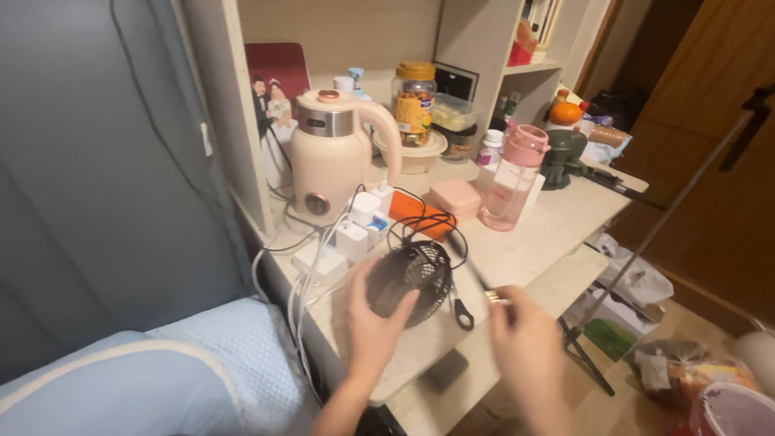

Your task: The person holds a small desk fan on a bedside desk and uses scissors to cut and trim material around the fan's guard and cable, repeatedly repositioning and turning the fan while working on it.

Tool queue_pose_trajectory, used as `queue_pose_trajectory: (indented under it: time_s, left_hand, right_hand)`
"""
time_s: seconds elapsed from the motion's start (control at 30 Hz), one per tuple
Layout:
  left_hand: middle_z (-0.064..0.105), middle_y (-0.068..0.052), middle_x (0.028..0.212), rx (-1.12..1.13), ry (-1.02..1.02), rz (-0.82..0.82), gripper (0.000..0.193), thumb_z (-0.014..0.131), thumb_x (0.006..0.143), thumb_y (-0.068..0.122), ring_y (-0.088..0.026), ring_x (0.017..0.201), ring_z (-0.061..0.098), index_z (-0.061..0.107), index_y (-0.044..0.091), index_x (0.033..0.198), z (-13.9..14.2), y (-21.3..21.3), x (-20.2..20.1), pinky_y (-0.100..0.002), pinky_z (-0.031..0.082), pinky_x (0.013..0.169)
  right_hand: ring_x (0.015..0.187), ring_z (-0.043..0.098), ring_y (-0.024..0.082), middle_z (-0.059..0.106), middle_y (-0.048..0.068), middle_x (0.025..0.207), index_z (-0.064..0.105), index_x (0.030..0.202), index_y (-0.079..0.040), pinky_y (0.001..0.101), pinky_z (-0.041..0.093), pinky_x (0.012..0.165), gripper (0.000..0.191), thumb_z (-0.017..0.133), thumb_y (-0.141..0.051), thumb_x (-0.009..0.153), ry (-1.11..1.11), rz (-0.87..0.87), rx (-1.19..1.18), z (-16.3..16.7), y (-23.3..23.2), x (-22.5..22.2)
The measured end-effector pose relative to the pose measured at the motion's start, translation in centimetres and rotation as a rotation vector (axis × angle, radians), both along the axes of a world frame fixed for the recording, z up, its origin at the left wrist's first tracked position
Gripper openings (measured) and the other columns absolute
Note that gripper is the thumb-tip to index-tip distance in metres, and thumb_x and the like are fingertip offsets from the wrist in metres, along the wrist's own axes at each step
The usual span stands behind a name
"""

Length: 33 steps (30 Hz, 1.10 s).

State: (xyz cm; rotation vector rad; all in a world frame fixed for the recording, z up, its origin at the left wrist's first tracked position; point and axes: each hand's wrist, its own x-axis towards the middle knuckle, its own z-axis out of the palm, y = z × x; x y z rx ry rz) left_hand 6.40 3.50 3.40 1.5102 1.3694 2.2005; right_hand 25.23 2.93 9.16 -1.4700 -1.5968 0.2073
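My left hand cups a small round black desk fan at the near edge of the pale desk, thumb across its grille. To its right, my right hand pinches the metal plug end of the fan's black cable. That cable loops back over the desk. A small black clip or tag lies just right of the fan.
A white power strip with several chargers sits behind the fan. Further back stand a cream electric kettle, a pink water bottle, a pink case, a snack jar and a framed photo. Bags litter the floor at the right.
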Motion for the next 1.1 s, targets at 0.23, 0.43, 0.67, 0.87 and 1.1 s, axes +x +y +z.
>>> queue_pose_trajectory:
  time_s: [0.23, 0.43, 0.67, 0.87, 1.1]
  left_hand:
    - [0.065, -0.015, 0.131, -0.052, -0.103, -0.153, 0.065, 0.083, 0.082, 0.018, -0.025, 0.125, 0.063, 0.051, 0.0, 0.136, -0.6, 0.5, 0.4, -0.036, 0.047, 0.108]
    - [0.065, -0.015, 0.132, -0.072, -0.105, -0.218, 0.066, 0.083, 0.082, 0.02, -0.024, 0.124, 0.063, 0.05, 0.0, 0.136, -0.8, 0.7, 0.6, -0.036, 0.047, 0.108]
    - [0.062, -0.015, 0.133, -0.081, -0.111, -0.162, 0.067, 0.081, 0.084, 0.024, -0.024, 0.124, 0.06, 0.049, 0.001, 0.137, -0.9, 0.6, 0.6, -0.036, 0.046, 0.107]
    - [0.064, -0.014, 0.131, -0.114, -0.152, -0.165, 0.066, 0.08, 0.084, 0.026, -0.023, 0.122, 0.062, 0.05, 0.002, 0.137, -0.7, 0.6, 0.3, -0.035, 0.047, 0.106]
    - [0.063, -0.015, 0.131, -0.076, -0.14, -0.163, 0.065, 0.08, 0.086, 0.024, -0.023, 0.122, 0.061, 0.049, 0.001, 0.138, -1.0, 0.9, 0.3, -0.035, 0.046, 0.106]
  right_hand:
    - [0.055, 0.067, 0.029, 0.069, 0.015, 0.064, 0.073, 0.101, -0.009, 0.0408, 0.049, 0.056, 0.021, 0.066, -0.026, 0.092, 0.066, 0.031, -0.136, -1.5, 0.8, -0.5]
    - [0.052, 0.057, 0.027, 0.066, 0.015, 0.061, 0.073, 0.098, -0.006, 0.0398, 0.045, 0.052, 0.02, 0.066, -0.024, 0.092, 0.19, 0.168, -0.141, -1.2, 0.5, -0.8]
    - [0.056, 0.065, 0.027, 0.071, 0.016, 0.07, 0.073, 0.1, -0.008, 0.0402, 0.05, 0.056, 0.022, 0.066, -0.027, 0.092, 0.048, 0.049, -0.13, -0.6, 0.6, 0.0]
    - [0.062, 0.07, 0.033, 0.071, 0.018, 0.07, 0.072, 0.102, -0.01, 0.0425, 0.053, 0.06, 0.023, 0.063, -0.029, 0.092, 0.026, 0.073, -0.146, -1.4, 0.4, -0.1]
    - [0.06, 0.071, 0.033, 0.073, 0.015, 0.07, 0.072, 0.102, -0.011, 0.0423, 0.053, 0.059, 0.022, 0.064, -0.028, 0.091, 0.108, 0.062, -0.13, -1.3, 0.3, -0.6]
